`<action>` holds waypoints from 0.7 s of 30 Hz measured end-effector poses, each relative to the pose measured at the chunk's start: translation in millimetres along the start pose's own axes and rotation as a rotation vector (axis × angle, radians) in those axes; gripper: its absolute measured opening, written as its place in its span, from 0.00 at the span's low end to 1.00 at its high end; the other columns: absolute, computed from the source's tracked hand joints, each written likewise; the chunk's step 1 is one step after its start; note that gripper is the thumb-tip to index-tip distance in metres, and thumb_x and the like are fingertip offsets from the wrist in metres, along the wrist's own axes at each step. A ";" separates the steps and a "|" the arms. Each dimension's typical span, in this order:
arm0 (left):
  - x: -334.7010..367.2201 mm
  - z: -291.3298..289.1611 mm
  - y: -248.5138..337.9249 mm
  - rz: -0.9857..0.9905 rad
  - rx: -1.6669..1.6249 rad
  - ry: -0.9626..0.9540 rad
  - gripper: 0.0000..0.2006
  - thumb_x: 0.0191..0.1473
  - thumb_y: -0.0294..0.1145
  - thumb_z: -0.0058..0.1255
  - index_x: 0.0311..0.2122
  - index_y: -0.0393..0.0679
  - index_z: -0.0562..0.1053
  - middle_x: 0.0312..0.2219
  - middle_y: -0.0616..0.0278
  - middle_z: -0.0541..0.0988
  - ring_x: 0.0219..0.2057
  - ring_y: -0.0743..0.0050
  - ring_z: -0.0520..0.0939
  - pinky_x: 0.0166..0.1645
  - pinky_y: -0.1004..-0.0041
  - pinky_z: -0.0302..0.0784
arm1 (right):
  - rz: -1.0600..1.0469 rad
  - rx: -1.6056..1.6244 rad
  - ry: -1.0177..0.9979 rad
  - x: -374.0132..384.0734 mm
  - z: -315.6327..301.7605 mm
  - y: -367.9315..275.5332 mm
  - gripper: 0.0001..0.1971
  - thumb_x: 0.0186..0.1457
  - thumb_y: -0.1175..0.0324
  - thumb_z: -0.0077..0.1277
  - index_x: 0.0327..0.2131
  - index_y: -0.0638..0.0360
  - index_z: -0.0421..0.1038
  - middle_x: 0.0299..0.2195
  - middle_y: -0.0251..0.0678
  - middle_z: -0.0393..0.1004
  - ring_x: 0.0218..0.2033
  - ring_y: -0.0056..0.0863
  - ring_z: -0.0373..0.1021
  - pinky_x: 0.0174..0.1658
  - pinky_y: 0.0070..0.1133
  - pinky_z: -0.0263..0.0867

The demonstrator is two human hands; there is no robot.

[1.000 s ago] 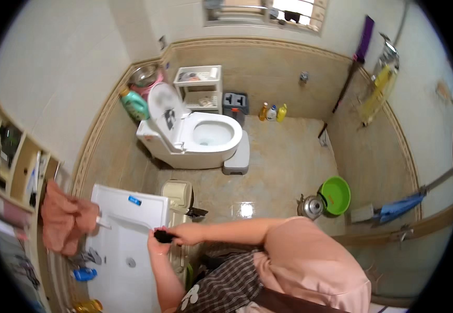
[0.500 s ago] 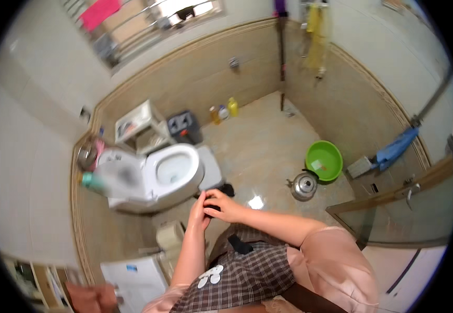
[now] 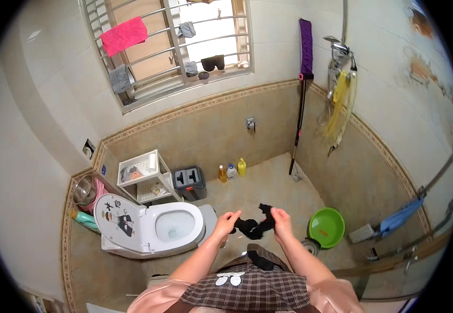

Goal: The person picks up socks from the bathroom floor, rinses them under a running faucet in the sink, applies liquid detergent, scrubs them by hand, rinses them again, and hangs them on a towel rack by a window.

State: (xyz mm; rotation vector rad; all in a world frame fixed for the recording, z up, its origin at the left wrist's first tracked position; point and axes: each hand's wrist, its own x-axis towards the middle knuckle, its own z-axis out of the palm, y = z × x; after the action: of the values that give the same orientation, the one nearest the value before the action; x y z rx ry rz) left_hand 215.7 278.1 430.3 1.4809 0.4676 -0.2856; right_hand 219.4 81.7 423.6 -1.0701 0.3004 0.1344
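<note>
In front of my waist a limp black cloth (image 3: 248,227), perhaps a sock, hangs in a sagging loop between my hands. My left hand (image 3: 226,223) pinches its left end, beside the toilet. My right hand (image 3: 282,223) grips the other end, with a short piece of the cloth standing up past the fingers. Both hands are held apart at about the same height above the tiled floor. I wear a checked apron (image 3: 237,292), and a dark strip of fabric (image 3: 260,260) lies across its top.
On the left stands a toilet (image 3: 177,225) with its lid up, near a white shelf (image 3: 152,175) and a grey bin (image 3: 190,183). Several bottles (image 3: 231,171) line the back wall. At right are a green basin (image 3: 326,229) and a partly hidden metal kettle (image 3: 311,247).
My hands, close together before, have moved apart and to the right, stretching the black cloth between them. The view has tilted up, showing more of the window and back wall.
</note>
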 end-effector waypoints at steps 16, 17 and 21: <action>260.4 80.8 139.0 0.094 0.006 -0.355 0.14 0.51 0.41 0.50 0.37 0.41 0.69 0.21 0.68 0.73 0.21 0.83 0.72 0.26 0.82 0.65 | -0.116 -0.359 -0.481 309.7 42.3 -86.0 0.12 0.57 0.68 0.42 0.40 0.66 0.68 0.32 0.30 0.71 0.34 0.16 0.64 0.40 0.15 0.60; 272.6 82.4 145.1 0.082 0.011 -0.305 0.14 0.51 0.40 0.51 0.36 0.41 0.69 0.21 0.69 0.72 0.21 0.83 0.72 0.26 0.82 0.65 | -0.141 -0.382 -0.470 328.3 41.3 -87.9 0.12 0.57 0.68 0.41 0.40 0.66 0.68 0.32 0.30 0.71 0.34 0.16 0.64 0.40 0.15 0.60; 330.7 103.4 179.4 0.160 -0.064 -0.196 0.10 0.50 0.37 0.52 0.30 0.42 0.68 0.19 0.70 0.72 0.21 0.84 0.71 0.28 0.82 0.65 | -0.025 -0.332 -0.436 415.4 42.0 -97.5 0.13 0.59 0.66 0.39 0.38 0.66 0.68 0.31 0.30 0.71 0.32 0.16 0.65 0.39 0.15 0.60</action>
State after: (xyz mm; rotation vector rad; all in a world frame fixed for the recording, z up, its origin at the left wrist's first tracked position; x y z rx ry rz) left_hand 601.9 222.7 437.0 1.4026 0.1977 -0.2829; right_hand 646.6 56.9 397.2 -1.3380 -0.1349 0.3984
